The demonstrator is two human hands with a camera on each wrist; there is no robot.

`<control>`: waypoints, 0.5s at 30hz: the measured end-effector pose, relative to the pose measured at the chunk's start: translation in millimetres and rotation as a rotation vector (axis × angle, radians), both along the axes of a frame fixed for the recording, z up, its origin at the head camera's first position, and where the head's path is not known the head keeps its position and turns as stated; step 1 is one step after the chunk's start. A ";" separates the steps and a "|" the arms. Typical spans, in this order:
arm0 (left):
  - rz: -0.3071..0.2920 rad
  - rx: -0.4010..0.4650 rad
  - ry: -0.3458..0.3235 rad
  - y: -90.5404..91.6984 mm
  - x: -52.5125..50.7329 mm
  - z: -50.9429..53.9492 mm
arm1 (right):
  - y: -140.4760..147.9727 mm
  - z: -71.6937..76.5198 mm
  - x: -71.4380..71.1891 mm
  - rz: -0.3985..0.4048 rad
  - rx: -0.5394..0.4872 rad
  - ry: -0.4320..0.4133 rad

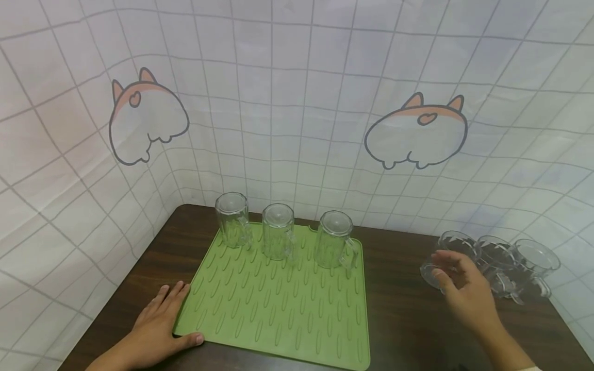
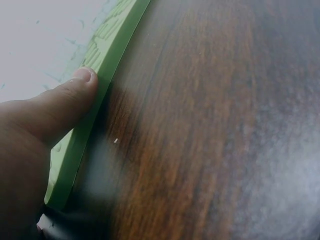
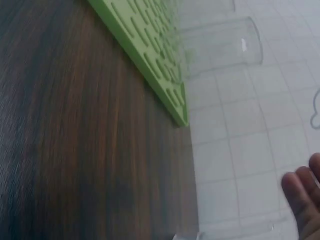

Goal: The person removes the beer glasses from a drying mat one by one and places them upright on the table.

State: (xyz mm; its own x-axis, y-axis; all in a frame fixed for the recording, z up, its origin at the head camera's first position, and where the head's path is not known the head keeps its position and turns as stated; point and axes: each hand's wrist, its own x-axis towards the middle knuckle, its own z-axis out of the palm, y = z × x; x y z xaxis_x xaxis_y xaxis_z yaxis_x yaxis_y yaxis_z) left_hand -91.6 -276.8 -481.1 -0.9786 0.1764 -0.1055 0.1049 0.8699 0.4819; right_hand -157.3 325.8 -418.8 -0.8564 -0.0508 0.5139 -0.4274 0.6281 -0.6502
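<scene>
Mugs [image 1: 498, 255], clear glass, clustered at 4 o'clock: likely weighty, rigid, slick, breakable; handles [image 1: 543, 287] look the safest hold. Right hand [image 1: 466, 296] before them, fingers loosely bent, contact unclear. Left hand [image 1: 155, 324] spread toward 8 o'clock, touching green mat [image 1: 278, 309].

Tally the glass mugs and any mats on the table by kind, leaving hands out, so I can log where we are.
Glass mugs: 6 visible (3 on the mat, 3 to its right, partly hidden by the right hand)
Green mat: 1
Total: 7
</scene>
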 end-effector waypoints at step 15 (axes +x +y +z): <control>-0.006 -0.021 -0.009 0.9 -1.0 1.0 | -33.7 -8.9 -26.3 0.181 -0.062 -0.075</control>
State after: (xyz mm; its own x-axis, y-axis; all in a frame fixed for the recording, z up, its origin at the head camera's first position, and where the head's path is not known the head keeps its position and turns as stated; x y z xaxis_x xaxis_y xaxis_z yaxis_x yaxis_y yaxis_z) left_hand -92.6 -275.9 -480.1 -0.9766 0.1800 -0.1177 0.1061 0.8792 0.4645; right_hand -183.6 292.1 -427.7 -0.8721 -0.1782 0.4557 -0.4788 0.5033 -0.7194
